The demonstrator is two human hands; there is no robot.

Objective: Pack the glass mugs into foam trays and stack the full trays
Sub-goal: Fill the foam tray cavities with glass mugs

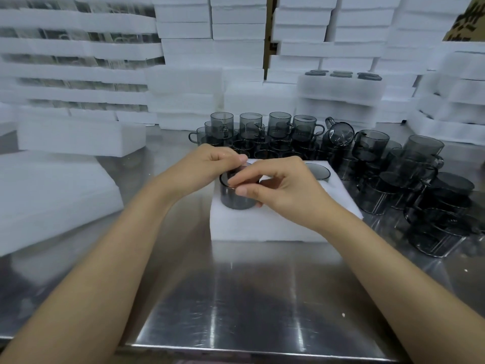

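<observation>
A white foam tray (265, 227) lies on the steel table in front of me. A smoky grey glass mug (236, 198) stands partly sunk in the tray's near left pocket, most of its body still above the foam. My left hand (210, 164) grips its far rim with curled fingers. My right hand (278, 185) pinches the near rim between thumb and fingers. Another grey mug (318, 171) sits deep in a pocket at the tray's far right, only its rim showing.
Several loose grey mugs (267, 132) stand stacked behind the tray, and more mugs (420, 185) crowd its right side. Foam trays (81, 135) lie at left, a filled tray (341, 85) tops a stack at back right, and foam stacks (236, 48) wall the back.
</observation>
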